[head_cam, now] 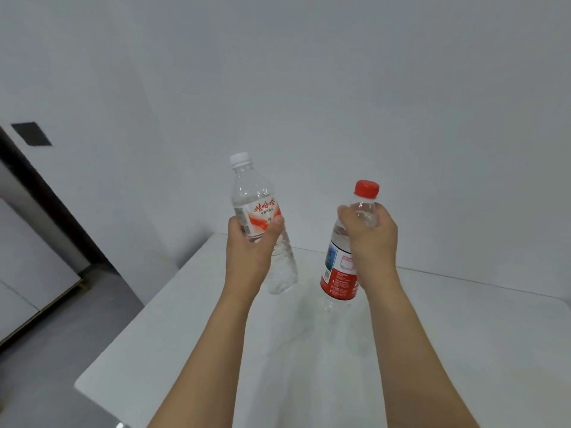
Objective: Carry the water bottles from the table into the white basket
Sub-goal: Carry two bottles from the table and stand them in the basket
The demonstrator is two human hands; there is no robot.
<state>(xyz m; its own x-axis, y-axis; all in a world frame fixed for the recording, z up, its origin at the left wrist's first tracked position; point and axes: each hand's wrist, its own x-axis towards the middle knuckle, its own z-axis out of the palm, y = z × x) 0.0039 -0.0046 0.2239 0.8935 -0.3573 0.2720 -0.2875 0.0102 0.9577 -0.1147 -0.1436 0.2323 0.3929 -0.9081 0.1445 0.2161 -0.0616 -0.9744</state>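
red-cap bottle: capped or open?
Capped. The red cap sits on the neck of the bottle, just above the right hand gripping its shoulder. Whether the seal is unbroken, cannot tell.

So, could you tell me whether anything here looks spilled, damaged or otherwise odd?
Nothing stands out. The left hand holds the white-capped bottle and the right hand the red-capped bottle, both capped, above a dry table. The basket is out of view.

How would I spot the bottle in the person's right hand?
Look above the white table. The right hand grips one bottle near its neck. This red-capped bottle has a red label; the other bottle has a white cap.
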